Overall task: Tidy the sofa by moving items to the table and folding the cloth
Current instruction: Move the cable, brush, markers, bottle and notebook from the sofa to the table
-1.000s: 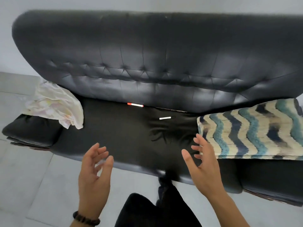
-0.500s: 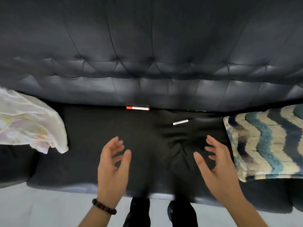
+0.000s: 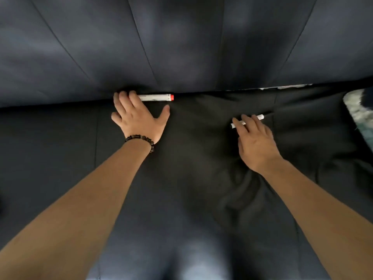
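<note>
A white marker with a red cap (image 3: pixel 156 97) lies in the crease between the black sofa's seat (image 3: pixel 50 148) and backrest (image 3: pixel 181 47). My left hand (image 3: pixel 137 118) lies flat on the seat, its straight fingers covering the marker's left end and the thumb spread wide. A thinner white pen (image 3: pixel 260 117) rests on a wrinkled black cloth (image 3: pixel 212 178) spread over the seat. My right hand (image 3: pixel 255 142) reaches over the pen, with two fingertips laid across its middle; both ends of the pen show.
A patterned cushion (image 3: pixel 361 112) pokes in at the right edge. Something pale (image 3: pixel 282 87) shows in the crease at the upper right. Both my forearms stretch across the seat from the bottom of the view.
I have leaned in close to the sofa. Both hands moved forward from above the seat front; the left now lies on the red-capped marker and the right on the white pen.
</note>
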### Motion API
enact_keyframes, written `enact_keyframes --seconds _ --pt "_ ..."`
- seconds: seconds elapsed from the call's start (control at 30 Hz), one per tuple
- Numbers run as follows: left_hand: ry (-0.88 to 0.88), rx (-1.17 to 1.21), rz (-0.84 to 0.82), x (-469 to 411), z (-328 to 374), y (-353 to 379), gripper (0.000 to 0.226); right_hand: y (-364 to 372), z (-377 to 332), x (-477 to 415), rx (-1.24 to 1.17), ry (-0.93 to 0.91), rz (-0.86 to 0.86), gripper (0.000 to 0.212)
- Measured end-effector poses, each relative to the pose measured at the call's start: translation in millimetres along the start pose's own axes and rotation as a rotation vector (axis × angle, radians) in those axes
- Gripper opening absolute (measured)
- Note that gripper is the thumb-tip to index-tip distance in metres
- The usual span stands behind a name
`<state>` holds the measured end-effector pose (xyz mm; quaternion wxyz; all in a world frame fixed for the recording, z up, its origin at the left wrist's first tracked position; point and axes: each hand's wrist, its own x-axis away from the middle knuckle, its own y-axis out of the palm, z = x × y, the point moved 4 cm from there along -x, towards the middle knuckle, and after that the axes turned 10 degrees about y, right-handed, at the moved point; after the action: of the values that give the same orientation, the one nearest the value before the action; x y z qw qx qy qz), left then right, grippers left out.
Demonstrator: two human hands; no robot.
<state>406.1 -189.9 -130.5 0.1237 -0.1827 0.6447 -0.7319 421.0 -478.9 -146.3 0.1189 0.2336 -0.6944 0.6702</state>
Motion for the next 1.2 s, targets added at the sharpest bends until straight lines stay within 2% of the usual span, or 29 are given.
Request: enact_keyframes --seconds 0.1,0.17,0.33,0.5,0.63,0.7,0.77,0.83,0.93,1.03,1.2 --pt "0.113 -0.106 0.062 -3.0 -8.8 2.1 0.081 15.6 5.9 3.5 0.033 -0.026 0.182 0.050" --pt "0.207 -0.120 0.066 -10.5 -12.9 -1.4 0.071 15.1 7.7 4.3 0.029 -0.010 0.224 0.042" --pt "0.284 0.100 0.033 -1.3 -4.1 -4.1 0.046 0.3 8.7 9.0 -0.128 0.050 0.091 0.039" --pt "0.089 0.594 0.106 92.2 23.9 -26.8 0.022 -22.5 2.6 56.6 -0.378 0.175 0.131 0.044" --pt "-0.116 0.789 -0.039 193.4 36.1 -52.9 0.018 -31.6 3.9 123.0 -0.641 0.312 -0.052 0.045" --pt "-0.229 0.834 -0.134 225.5 41.5 -77.2 0.019 -44.8 9.9 156.8 -0.701 0.375 -0.092 0.035" --pt "-0.297 0.871 -0.174 239.2 48.7 -112.6 0.012 -64.5 17.7 186.7 -0.774 0.427 -0.114 0.021" --pt "-0.307 0.931 -0.163 238.0 58.9 -158.5 0.011 -99.1 27.0 211.6 -0.831 0.442 -0.101 0.017" --pt "-0.203 0.965 -0.129 226.4 77.7 -242.5 0.018 -176.9 39.5 250.1 -0.879 0.410 -0.006 0.023" --pt "-0.087 1.018 -0.059 210.4 96.0 -342.7 0.018 -272.6 46.7 290.9 -0.931 0.345 0.160 0.030" --pt "0.160 1.091 0.155 213.9 119.9 -518.7 0.014 -417.6 47.6 374.4 -1.009 0.241 0.423 0.033"
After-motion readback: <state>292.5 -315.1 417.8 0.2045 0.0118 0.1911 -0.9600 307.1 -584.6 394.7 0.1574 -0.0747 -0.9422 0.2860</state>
